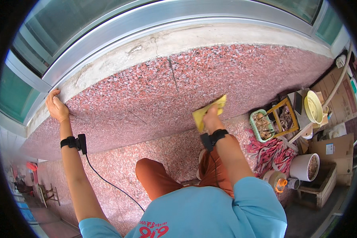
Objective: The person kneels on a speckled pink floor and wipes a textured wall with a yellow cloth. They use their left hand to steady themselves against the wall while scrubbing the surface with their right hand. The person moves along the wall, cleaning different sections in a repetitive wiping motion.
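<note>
My right hand holds a yellow cloth against the lower part of a speckled red granite wall panel. The hand and cloth are slightly blurred. Up at the left, my left hand rests on the pale cement window ledge with its fingers curled over the edge, close to the metal window frame. Each wrist wears a black strap with a small device, and a cable hangs from each device.
Right of me stand a green basket, a red-and-pink rag mop, a white bucket, a jug with an orange cap, a wooden stool and cardboard boxes. Chairs appear far left. Speckled stone floor lies beneath.
</note>
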A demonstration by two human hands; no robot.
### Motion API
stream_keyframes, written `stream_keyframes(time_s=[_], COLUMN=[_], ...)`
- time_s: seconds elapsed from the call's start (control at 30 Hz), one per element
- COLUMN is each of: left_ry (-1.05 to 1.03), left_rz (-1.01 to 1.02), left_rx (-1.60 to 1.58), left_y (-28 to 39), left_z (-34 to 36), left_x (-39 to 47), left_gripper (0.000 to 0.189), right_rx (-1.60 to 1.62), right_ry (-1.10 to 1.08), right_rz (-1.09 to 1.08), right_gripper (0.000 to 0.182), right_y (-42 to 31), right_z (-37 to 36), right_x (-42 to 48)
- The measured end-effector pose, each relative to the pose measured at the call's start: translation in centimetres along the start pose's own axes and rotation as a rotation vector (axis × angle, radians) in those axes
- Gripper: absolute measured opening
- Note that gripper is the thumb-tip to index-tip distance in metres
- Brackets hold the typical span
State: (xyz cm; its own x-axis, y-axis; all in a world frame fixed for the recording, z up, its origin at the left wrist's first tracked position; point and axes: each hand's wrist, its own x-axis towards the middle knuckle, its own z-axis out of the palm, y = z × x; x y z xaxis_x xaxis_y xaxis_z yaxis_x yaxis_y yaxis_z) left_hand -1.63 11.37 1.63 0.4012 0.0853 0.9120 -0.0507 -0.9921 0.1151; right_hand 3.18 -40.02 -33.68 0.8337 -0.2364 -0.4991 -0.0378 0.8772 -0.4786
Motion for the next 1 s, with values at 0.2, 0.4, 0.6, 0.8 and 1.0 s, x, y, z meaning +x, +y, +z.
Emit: stream_keyframes(time_s=[0.2, 0.4, 0.6, 0.8, 1.0], left_ry=[0.003, -0.01, -0.047, -0.188, -0.176], left_rz=[-0.03, -0.099, 0.136, 0.48, 0.48], left_rx=[-0.016, 0.017, -0.125, -0.223, -0.078], left_y=[0.1, 0.9, 8.2, 20.0, 21.8], left_z=[-0.4, -0.3, -0.9, 0.9, 1.7], left_x=[0.0, 0.2, 1.0, 1.3, 1.7], left_gripper=[0.031, 0.032, 0.025, 0.025, 0.027], right_rx=[0.143, 0.216, 0.135, 0.014, -0.067], right_ry=[-0.177, -0.3, -0.153, -0.202, 0.019], right_rz=[0.276, 0.291, 0.112, 0.044, -0.099], right_gripper=[0.063, 0.056, 0.056, 0.067, 0.076], right_y=[2.5, -2.1, -9.3, -17.4, -18.9], right_z=[6.4, 8.3, 6.7, 4.1, 0.4], right_x=[-8.6, -11.3, -8.4, -6.6, -3.2])
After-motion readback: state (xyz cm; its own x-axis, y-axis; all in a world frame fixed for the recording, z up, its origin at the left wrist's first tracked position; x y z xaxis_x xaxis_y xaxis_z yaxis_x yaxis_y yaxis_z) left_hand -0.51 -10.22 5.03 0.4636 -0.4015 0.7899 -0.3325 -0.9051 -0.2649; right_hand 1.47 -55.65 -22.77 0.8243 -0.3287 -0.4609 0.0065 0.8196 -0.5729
